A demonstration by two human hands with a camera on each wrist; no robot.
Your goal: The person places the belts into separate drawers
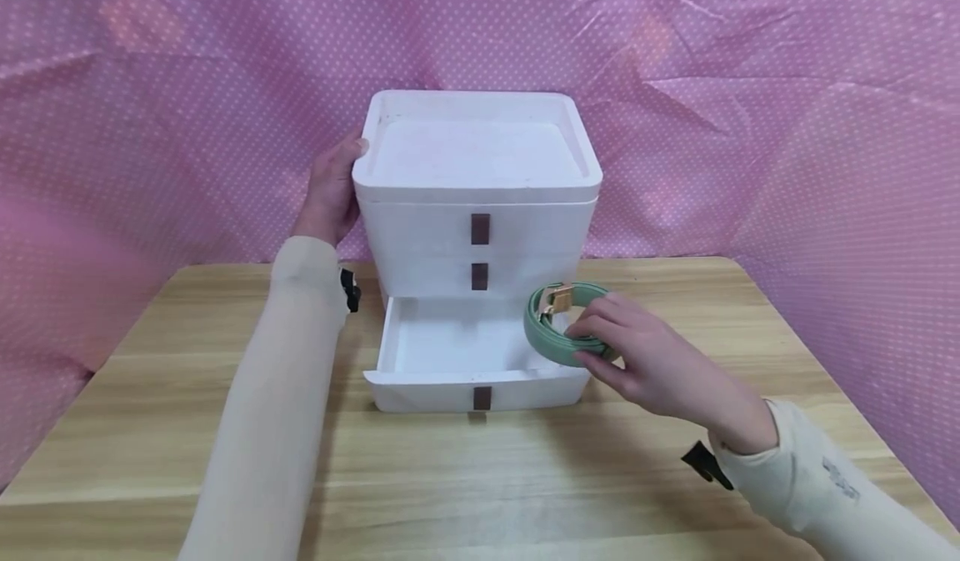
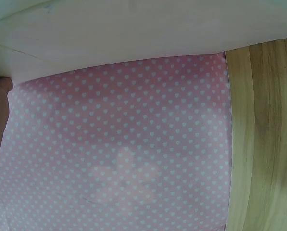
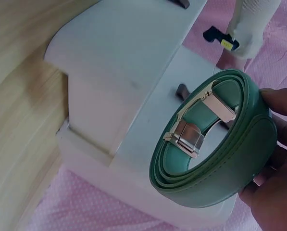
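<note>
A rolled green belt (image 1: 558, 346) with a gold-coloured metal buckle (image 3: 187, 138) is pinched in my right hand (image 1: 637, 348), thumb and fingers on its near right side. It hangs over the right part of a pulled-out bottom drawer (image 1: 450, 344), whose floor shows bare. The drawer belongs to a white plastic drawer unit (image 1: 420, 244) with brown tabs on its fronts. My left hand (image 1: 330, 182) rests on the unit's upper left side, thumb at the top rim; its other fingers are mostly hidden behind the side wall. In the left wrist view only a thumb (image 2: 1, 89) shows against the white wall.
The unit stands toward the back of a wooden table (image 1: 480, 478). Its two upper drawers are closed, and its top is a shallow recessed tray (image 1: 480, 148). A pink cloth with white dots (image 1: 225, 86) hangs behind the table and along both sides.
</note>
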